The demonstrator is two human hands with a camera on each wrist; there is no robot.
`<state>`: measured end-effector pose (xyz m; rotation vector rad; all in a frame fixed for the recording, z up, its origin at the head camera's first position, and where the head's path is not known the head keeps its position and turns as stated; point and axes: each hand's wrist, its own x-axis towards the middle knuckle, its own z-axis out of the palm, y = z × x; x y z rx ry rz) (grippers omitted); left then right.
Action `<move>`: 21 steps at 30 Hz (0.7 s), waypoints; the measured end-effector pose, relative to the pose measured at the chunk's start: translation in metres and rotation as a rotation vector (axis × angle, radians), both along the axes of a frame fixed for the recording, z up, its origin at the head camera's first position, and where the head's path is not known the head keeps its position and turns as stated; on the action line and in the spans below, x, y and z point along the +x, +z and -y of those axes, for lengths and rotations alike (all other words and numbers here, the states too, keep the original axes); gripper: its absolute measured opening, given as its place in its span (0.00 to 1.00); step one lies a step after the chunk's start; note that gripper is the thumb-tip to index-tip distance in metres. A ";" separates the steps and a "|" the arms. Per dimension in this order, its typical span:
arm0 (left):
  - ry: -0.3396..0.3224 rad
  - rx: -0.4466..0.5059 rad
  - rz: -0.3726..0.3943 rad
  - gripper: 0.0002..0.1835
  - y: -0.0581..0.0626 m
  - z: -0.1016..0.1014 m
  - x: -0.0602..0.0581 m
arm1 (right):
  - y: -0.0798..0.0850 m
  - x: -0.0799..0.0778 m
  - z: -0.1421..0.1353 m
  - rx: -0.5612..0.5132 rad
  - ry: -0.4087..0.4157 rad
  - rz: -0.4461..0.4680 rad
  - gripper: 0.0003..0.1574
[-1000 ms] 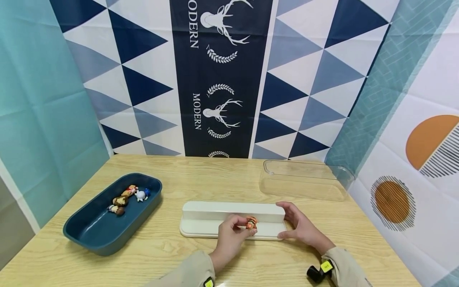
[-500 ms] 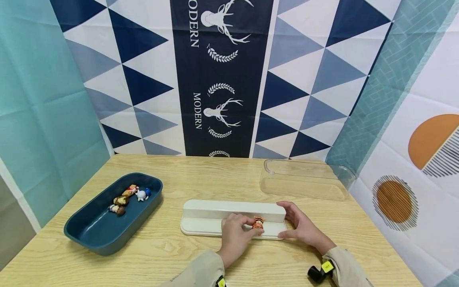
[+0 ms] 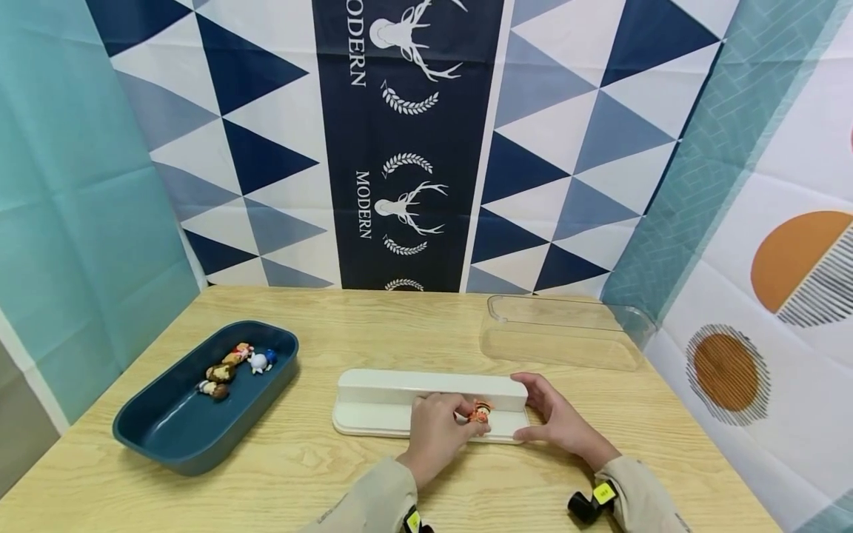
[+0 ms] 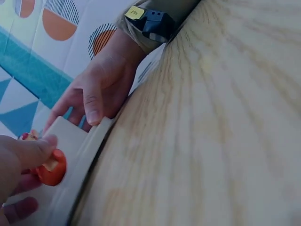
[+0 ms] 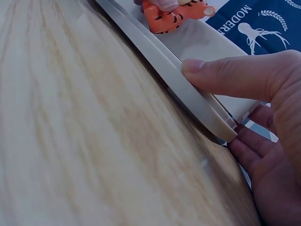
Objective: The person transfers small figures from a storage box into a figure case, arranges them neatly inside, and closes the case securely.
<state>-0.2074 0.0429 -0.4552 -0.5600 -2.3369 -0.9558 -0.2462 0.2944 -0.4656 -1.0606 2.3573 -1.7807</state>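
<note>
A small orange figurine with black tiger stripes [image 3: 480, 412] is between the thumb and fingers of my left hand [image 3: 435, 437]. It is at the right part of the lower step of a long white stepped base [image 3: 373, 420]. My right hand [image 3: 563, 426] grips the base's right end, thumb on the front edge and fingers round the far side. In the right wrist view, the striped figurine [image 5: 164, 19] shows beyond my thumb. The left wrist view has its orange part [image 4: 54, 172] below my left thumb; whether it touches the base cannot be told.
A dark blue tray [image 3: 166, 451] stands at the left on the wooden table [image 3: 320, 488], with several small figurines [image 3: 220, 372] lying in it. A clear plastic cover [image 3: 560, 348] lies at the back right, near the patterned cloth wall.
My left hand has moved slightly right along the base with the tiger-striped figurine, then stayed nearly still there. The right hand keeps its grip on the base's end.
</note>
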 end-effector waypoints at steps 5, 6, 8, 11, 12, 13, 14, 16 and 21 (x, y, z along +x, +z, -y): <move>0.018 -0.145 -0.051 0.15 0.006 0.004 0.001 | 0.000 0.000 0.002 0.002 -0.012 0.005 0.56; 0.024 -0.176 -0.059 0.15 0.007 0.004 0.001 | 0.001 0.001 0.003 0.003 -0.016 0.007 0.56; 0.043 -0.242 -0.073 0.15 0.010 0.005 0.001 | 0.001 0.001 0.003 0.005 -0.020 0.010 0.56; 0.091 -0.343 -0.097 0.17 0.013 0.005 0.001 | 0.001 0.001 0.002 0.007 -0.021 0.018 0.56; 0.112 -0.382 -0.106 0.18 0.014 0.005 0.001 | 0.001 0.002 0.002 0.007 -0.018 0.021 0.56; 0.134 -0.423 -0.119 0.19 0.015 0.005 0.002 | 0.000 0.002 0.002 0.007 -0.016 0.022 0.56; 0.157 -0.466 -0.134 0.21 0.016 0.005 0.003 | 0.000 0.002 0.002 0.006 -0.014 0.023 0.56; 0.196 -0.547 -0.161 0.23 0.019 0.004 0.004 | 0.000 0.002 0.002 0.006 -0.013 0.023 0.56; 0.240 -0.674 -0.183 0.25 0.023 0.000 0.005 | 0.000 0.001 0.001 0.014 -0.023 0.018 0.56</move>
